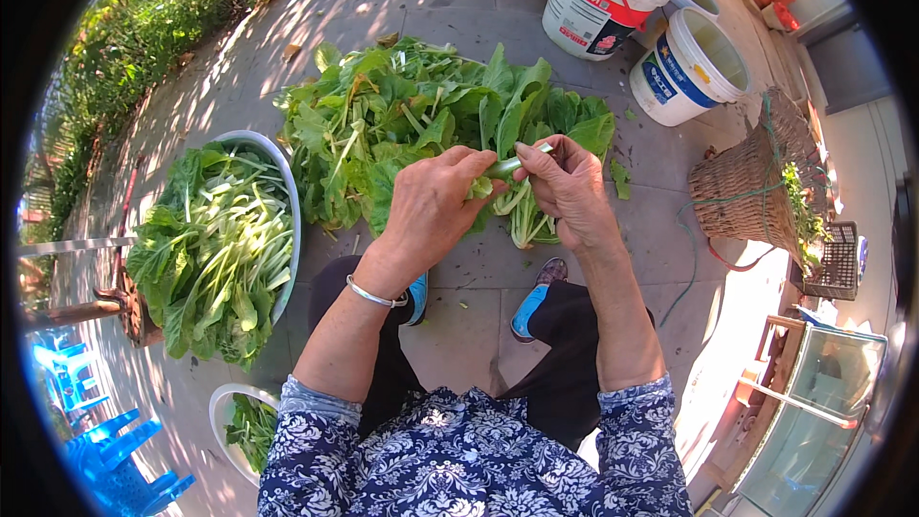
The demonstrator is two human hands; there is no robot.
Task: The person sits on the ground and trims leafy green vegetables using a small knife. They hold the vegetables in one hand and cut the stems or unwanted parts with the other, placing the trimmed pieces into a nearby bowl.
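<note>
Between my two hands is a pale green leaf stalk (507, 166) of a leafy vegetable. My left hand (439, 190) closes around its lower left part, with a bit of leaf showing under the fingers. The thumb and fingers of my right hand (571, 190) pinch its upper right end. Beyond my hands a heap of leafy greens (373, 122) spreads over the paving. Some of its leaves are yellowed. A bunch of pale stalks (531, 219) lies at the near edge of the heap, partly hidden by my right hand.
At my left, a wide basin (293, 230) is piled with greens; a smaller white basin (219, 409) holds more. White plastic buckets (592, 11) stand at the far right. A wicker basket (736, 187) with green cord lies tipped at right. Blue plastic stools (118, 452) are at lower left.
</note>
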